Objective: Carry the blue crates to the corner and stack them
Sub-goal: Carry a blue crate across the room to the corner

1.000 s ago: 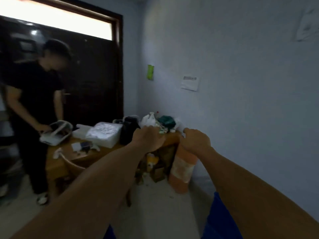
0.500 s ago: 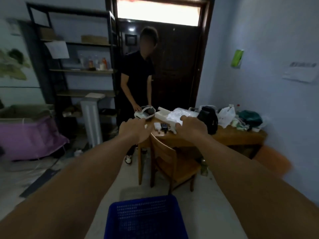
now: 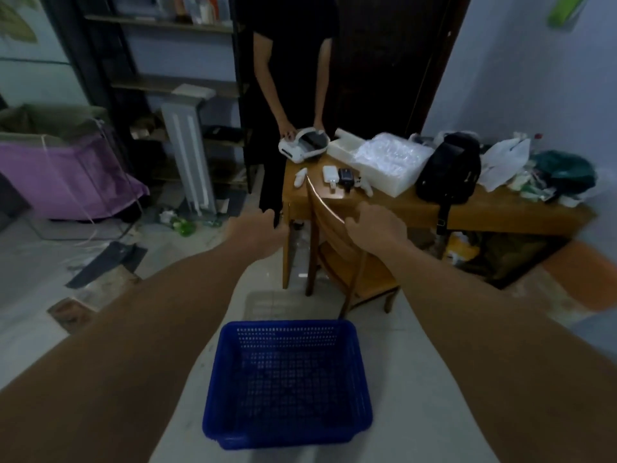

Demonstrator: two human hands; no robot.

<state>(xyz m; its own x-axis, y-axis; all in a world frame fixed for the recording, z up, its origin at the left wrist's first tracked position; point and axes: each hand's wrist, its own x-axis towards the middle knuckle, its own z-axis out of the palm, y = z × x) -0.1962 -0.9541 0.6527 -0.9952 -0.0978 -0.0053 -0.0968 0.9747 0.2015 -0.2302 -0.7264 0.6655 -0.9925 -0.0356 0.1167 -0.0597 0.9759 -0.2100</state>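
Sitting on the floor (image 3: 50, 329) is one blue crate (image 3: 287, 382). Two bare hands, left hand (image 3: 263, 233) and right hand (image 3: 374, 228), hover above, loosely curled, holding nothing.

A single blue crate (image 3: 287, 384) sits upright on the pale floor (image 3: 187, 262), low in the view — plastic, square-ish, with rounded corners and a thick rolled rim. Its walls and base are perforated mesh — the inside looks empty.
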